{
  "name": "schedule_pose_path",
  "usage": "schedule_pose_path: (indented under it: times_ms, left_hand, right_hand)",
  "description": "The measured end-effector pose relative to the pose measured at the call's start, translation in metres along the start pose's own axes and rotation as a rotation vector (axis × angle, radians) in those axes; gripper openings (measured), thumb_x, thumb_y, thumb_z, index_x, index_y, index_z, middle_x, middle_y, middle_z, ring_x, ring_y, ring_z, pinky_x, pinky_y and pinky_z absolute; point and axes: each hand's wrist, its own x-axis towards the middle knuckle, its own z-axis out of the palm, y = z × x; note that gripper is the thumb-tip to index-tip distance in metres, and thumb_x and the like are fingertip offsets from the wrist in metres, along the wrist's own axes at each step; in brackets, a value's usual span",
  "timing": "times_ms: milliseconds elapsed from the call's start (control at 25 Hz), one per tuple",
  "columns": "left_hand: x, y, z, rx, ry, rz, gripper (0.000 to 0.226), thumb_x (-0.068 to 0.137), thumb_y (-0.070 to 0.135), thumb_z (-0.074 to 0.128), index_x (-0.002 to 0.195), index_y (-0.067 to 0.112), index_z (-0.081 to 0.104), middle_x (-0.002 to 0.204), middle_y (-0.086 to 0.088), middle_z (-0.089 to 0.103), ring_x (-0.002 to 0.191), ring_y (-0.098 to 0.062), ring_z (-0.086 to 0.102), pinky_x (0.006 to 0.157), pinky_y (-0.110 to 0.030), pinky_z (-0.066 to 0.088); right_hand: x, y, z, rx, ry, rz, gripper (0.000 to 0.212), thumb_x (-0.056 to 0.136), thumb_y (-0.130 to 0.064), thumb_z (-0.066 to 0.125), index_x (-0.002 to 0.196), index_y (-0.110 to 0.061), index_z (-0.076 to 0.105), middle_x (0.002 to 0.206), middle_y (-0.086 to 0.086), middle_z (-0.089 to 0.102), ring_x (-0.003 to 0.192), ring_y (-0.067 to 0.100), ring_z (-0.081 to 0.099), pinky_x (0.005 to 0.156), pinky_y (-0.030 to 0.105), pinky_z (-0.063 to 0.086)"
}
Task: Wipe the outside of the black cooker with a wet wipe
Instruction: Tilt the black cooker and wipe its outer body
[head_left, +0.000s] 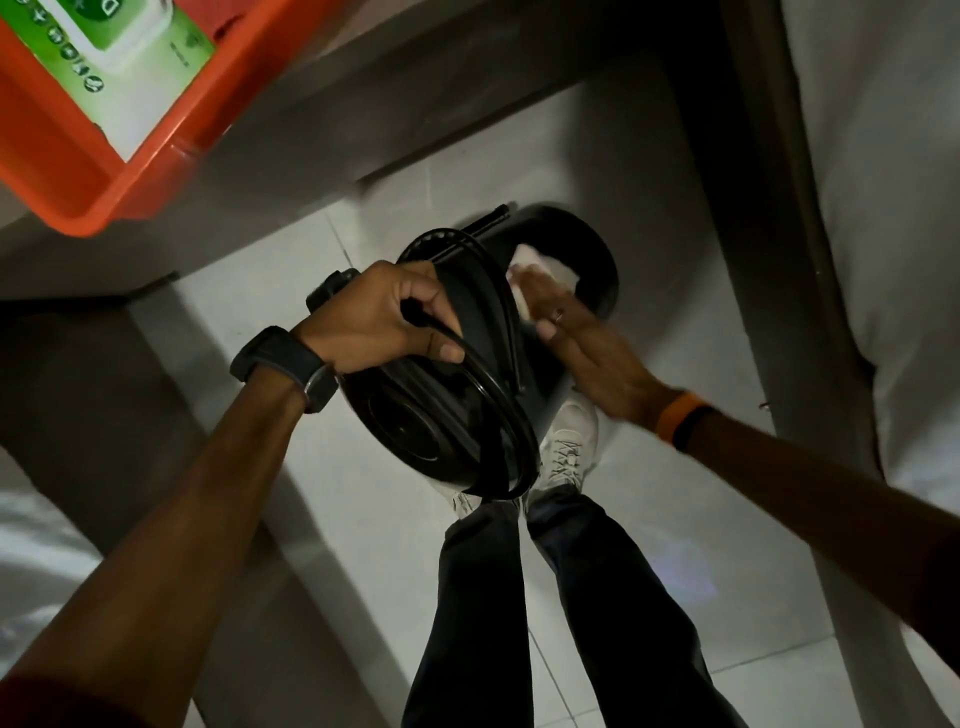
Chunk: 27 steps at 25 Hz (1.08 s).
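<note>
Black cooker (467, 395) gripped left (387, 317); wipe (540, 278) under right (587, 343).

Left hand (387, 317) grips the tilted black cooker (467, 364); right hand (587, 343) presses a wet wipe (540, 273) against its side.

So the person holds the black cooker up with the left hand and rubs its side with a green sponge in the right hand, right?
Not quite. The head view shows a white wet wipe under the right hand, not a green sponge. The rest is right: the left hand holds the black cooker up, tipped on its side, while the right hand presses the wipe against its outer wall.
</note>
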Motion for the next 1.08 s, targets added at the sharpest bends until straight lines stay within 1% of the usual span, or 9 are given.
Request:
schedule_pose_path:
  times_ms: [80, 160, 240, 360, 600, 760, 880, 1000, 1080]
  left_hand:
    - [0.002, -0.005, -0.009, -0.064, 0.006, -0.021, 0.019, 0.071, 0.002, 0.083, 0.088, 0.003, 0.074, 0.083, 0.001, 0.063, 0.078, -0.002, 0.06, 0.082, -0.012, 0.049]
    - [0.004, -0.016, -0.017, -0.135, -0.012, -0.059, 0.017, 0.073, 0.0, 0.079, 0.088, 0.002, 0.072, 0.076, 0.011, 0.065, 0.074, 0.0, 0.061, 0.076, -0.01, 0.051]
    - [0.008, -0.028, -0.024, -0.2, -0.029, -0.075, 0.015, 0.071, 0.007, 0.077, 0.085, 0.005, 0.071, 0.073, 0.012, 0.065, 0.072, -0.002, 0.062, 0.073, -0.009, 0.052]
    - [0.011, -0.042, -0.034, -0.295, 0.003, -0.063, 0.011, 0.071, 0.011, 0.071, 0.082, 0.01, 0.07, 0.075, 0.001, 0.06, 0.075, -0.01, 0.058, 0.076, -0.016, 0.051]
    - [0.009, -0.055, -0.045, -0.455, -0.071, -0.116, 0.038, 0.085, -0.01, 0.057, 0.069, 0.021, 0.073, 0.064, 0.011, 0.066, 0.065, -0.001, 0.061, 0.067, -0.01, 0.054]
    - [0.016, -0.052, -0.044, -0.521, 0.199, -0.083, 0.027, 0.09, -0.007, 0.057, 0.082, 0.016, 0.066, 0.074, 0.011, 0.066, 0.077, -0.003, 0.061, 0.079, -0.013, 0.053]
    - [0.021, -0.038, -0.017, -0.19, 0.629, 0.146, 0.011, 0.1, 0.014, 0.056, 0.108, 0.017, 0.063, 0.107, 0.003, 0.061, 0.106, -0.01, 0.056, 0.102, -0.025, 0.047]
    - [0.022, -0.019, 0.033, 0.475, 0.71, 0.222, 0.03, 0.101, 0.044, 0.045, 0.123, 0.034, 0.062, 0.138, 0.003, 0.053, 0.138, -0.021, 0.039, 0.117, -0.057, 0.028]
    - [0.029, -0.012, 0.053, 0.678, 0.72, 0.354, 0.028, 0.101, 0.039, 0.044, 0.111, 0.029, 0.068, 0.133, -0.001, 0.061, 0.137, -0.024, 0.043, 0.117, -0.065, 0.023]
  right_hand:
    - [-0.018, -0.01, 0.012, -0.039, -0.023, -0.167, 0.051, 0.111, -0.028, 0.027, 0.161, -0.017, 0.025, 0.171, -0.008, 0.018, 0.161, 0.008, 0.014, 0.132, 0.025, 0.007]
    - [-0.008, 0.004, 0.012, -0.139, -0.008, -0.199, 0.052, 0.11, -0.025, 0.026, 0.161, -0.015, 0.025, 0.172, 0.003, 0.023, 0.161, 0.016, 0.017, 0.133, 0.035, 0.01]
    - [0.017, 0.028, -0.002, -0.141, 0.102, 0.048, 0.051, 0.111, -0.019, 0.03, 0.161, -0.011, 0.024, 0.171, 0.01, 0.021, 0.161, 0.025, 0.015, 0.132, 0.047, 0.012]
    - [0.047, 0.043, -0.021, -0.046, 0.177, 0.384, 0.051, 0.113, -0.023, 0.026, 0.163, -0.016, 0.017, 0.173, 0.006, 0.014, 0.162, 0.023, 0.009, 0.132, 0.047, 0.009]
    - [-0.021, -0.027, 0.029, -0.013, 0.059, -0.174, 0.053, 0.11, -0.029, 0.022, 0.158, -0.013, 0.035, 0.168, -0.001, 0.032, 0.16, 0.016, 0.022, 0.133, 0.039, 0.009]
    - [0.016, 0.004, 0.008, -0.02, 0.212, 0.092, 0.052, 0.108, -0.022, 0.026, 0.159, -0.01, 0.03, 0.169, 0.009, 0.029, 0.158, 0.012, 0.019, 0.133, 0.036, 0.004]
    - [0.056, 0.023, -0.011, 0.097, 0.293, 0.322, 0.052, 0.11, -0.027, 0.024, 0.162, -0.017, 0.024, 0.172, 0.005, 0.022, 0.159, 0.015, 0.016, 0.133, 0.046, 0.006]
    - [0.075, 0.025, -0.021, 0.15, 0.295, 0.452, 0.051, 0.112, -0.033, 0.023, 0.162, -0.023, 0.026, 0.171, -0.001, 0.025, 0.16, 0.018, 0.02, 0.132, 0.046, 0.014]
    - [0.078, 0.015, -0.028, 0.224, 0.35, 0.5, 0.049, 0.112, -0.036, 0.026, 0.159, -0.024, 0.035, 0.167, -0.003, 0.033, 0.157, 0.018, 0.026, 0.131, 0.045, 0.018]
